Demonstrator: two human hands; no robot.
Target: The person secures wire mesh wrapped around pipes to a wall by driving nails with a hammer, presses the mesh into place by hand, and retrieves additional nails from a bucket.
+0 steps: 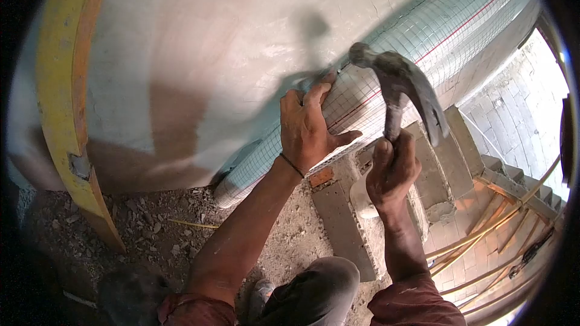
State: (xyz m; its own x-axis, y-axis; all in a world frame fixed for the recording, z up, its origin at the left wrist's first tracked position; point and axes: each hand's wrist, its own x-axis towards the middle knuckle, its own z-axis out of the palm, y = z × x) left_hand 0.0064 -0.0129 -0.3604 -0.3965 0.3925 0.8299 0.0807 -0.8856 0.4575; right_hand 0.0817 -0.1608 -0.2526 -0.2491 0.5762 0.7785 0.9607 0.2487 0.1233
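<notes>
A person's two bare hands at work by a pale wall (229,30), seen from above; the right hand (394,175), between 3 and 4 o'clock, is closed round the handle of a claw hammer (396,78); the hammer stands at 2 o'clock, its round face toward the wall and its claw curving toward 3.

The left hand (305,121), just above the centre, lies over the edge of a wire-like mesh (459,30), with the thumb spread wide toward 3 o'clock and the fingers reaching toward 1; whether those fingers pinch anything small cannot be told, because the gap between them is shadowed and blurred.

The mesh, a fine square grid with a red line along it, runs as a long bulging strip from 8 o'clock to 2, against the wall; it looks light and springy, best held flat near its edge with spread fingers; the hammer looks heavy at the head, and a hold lower on the handle would give more swing, the present high one more control.

Around them: a yellow board (60,66) between 9 and 10 o'clock; rubble (139,223) at 8; rough concrete steps (344,223) at 5; wooden poles (471,236) at 4.
</notes>
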